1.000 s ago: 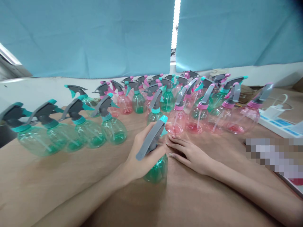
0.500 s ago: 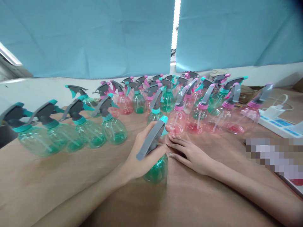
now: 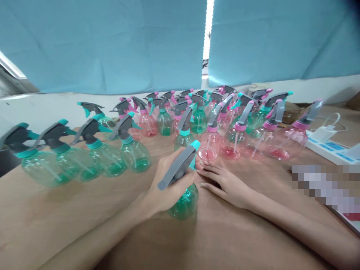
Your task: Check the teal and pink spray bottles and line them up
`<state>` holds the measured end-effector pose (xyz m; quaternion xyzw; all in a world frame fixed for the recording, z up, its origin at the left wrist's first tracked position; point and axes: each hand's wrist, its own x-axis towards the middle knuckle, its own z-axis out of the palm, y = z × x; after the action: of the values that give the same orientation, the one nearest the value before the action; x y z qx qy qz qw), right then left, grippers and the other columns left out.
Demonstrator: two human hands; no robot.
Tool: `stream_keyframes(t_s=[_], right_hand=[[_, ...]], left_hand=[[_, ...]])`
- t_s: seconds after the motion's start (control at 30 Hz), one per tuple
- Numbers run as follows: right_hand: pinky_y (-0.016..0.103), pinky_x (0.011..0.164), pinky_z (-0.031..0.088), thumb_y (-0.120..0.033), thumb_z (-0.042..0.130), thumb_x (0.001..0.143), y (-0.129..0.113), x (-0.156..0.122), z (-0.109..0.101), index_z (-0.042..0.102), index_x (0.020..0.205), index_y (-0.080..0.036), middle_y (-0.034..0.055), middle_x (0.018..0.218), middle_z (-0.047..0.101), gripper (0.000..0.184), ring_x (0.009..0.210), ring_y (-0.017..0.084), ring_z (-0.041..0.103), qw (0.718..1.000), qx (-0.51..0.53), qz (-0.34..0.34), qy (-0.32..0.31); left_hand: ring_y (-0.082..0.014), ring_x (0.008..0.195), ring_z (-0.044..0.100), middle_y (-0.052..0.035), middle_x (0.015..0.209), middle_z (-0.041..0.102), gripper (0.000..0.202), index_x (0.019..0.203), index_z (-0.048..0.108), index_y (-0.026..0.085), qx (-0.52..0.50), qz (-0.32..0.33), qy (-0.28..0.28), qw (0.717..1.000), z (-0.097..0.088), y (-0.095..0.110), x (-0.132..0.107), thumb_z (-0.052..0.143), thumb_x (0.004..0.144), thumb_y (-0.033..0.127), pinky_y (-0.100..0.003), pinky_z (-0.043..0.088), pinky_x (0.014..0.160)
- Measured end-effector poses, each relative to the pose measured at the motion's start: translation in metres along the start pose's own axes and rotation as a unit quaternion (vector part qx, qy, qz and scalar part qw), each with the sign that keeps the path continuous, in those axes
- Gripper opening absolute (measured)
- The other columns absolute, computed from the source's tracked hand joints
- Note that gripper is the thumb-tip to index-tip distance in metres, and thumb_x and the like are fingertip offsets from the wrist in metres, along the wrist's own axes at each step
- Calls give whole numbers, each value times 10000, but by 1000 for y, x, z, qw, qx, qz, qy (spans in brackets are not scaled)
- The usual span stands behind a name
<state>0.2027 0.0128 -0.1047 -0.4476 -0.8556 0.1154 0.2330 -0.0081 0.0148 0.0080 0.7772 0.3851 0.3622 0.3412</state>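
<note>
Held item, centre of frame: one round, ribbed, clear-green plastic spray bottle [image 3: 184, 204] with grey lever head and teal nozzle, head slanting toward upper right. Base appears to rest on the counter; contact not certain.

Left hand [image 3: 170, 197]: fingers wrapped around the neck, under the grey lever; the far side of the grip, and any pressure on the trigger, cannot be told. Right hand [image 3: 229, 183]: palm down, fingers spread on the wood-brown counter [image 3: 42, 225], tips just beside the bottle; touch not clear.

Handling notes (judgement): grip is best centred on the neck, firm but not crushing, clear of the trigger; base flat, since the weight of the head could tip it; right hand low, ready to brace the body.

Counts. Held: 1. Clear-green bottles with teal collars, front row at left: 4 [image 3: 136, 159]. Pink-collared spray bottles, front row right of centre: 4 [image 3: 208, 148]. Teal-collared green bottle directly behind the held one: 1 [image 3: 184, 140]. Mixed pink and green bottles farther back [image 3: 164, 125]: overlapping, no reliable count.

Right edge: 1 white-and-blue power strip [image 3: 332, 144]. Top: blue cloth [image 3: 98, 45], 2 panels, bright gap between.
</note>
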Motion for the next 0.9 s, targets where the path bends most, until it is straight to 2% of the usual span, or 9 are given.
stream_keyframes(t_s=[0.2, 0.33, 0.57, 0.7, 0.8, 0.9], right_hand=[[511, 1043, 398, -454, 432, 946, 0, 0, 0, 507, 1346, -245, 95, 1379, 519, 457, 1309, 287, 425, 1000, 3, -2, 4], [504, 1058, 383, -453, 424, 950, 0, 1, 0, 496, 1355, -241, 92, 1381, 518, 463, 1319, 279, 412, 1000, 1, -4, -2], [500, 1057, 385, -455, 398, 958, 0, 1, 0, 492, 1355, -206, 113, 1384, 511, 479, 1314, 279, 418, 1000, -7, -9, -6], [508, 1052, 389, -453, 393, 957, 0, 3, -1, 516, 1331, -194, 118, 1374, 519, 471, 1311, 294, 418, 999, -30, -24, -7], [492, 1023, 423, -418, 414, 954, -3, 5, -7, 556, 1287, -188, 126, 1340, 547, 429, 1270, 299, 467, 998, -44, -40, -11], [471, 977, 463, -371, 429, 954, -12, 4, -18, 568, 1263, -209, 108, 1324, 563, 376, 1207, 280, 528, 998, -39, -39, -23]], left_hand=[[-133, 560, 493, 55, 607, 424, 64, 788, 496, 221, -21, 12, -31, 999, -1, -3, -3, 485, 748, 172, -269, 384, 558], [-124, 535, 437, 60, 611, 381, 89, 732, 443, 232, -27, 14, -8, 1000, 0, -4, -4, 507, 740, 171, -273, 355, 545], [-144, 579, 494, 49, 638, 491, 121, 769, 499, 237, -19, -7, 28, 999, 7, -3, -3, 519, 700, 141, -279, 391, 561], [-154, 633, 540, 36, 679, 537, 91, 822, 538, 236, -18, -20, 35, 999, 9, -6, -5, 523, 756, 176, -304, 449, 647], [-169, 716, 582, 21, 720, 560, 96, 881, 559, 228, -26, -28, 37, 999, 10, -8, -6, 512, 803, 198, -320, 481, 707], [-176, 770, 601, 8, 768, 592, 186, 979, 578, 211, -38, -26, 35, 998, 10, -8, -6, 528, 802, 188, -318, 502, 726]])
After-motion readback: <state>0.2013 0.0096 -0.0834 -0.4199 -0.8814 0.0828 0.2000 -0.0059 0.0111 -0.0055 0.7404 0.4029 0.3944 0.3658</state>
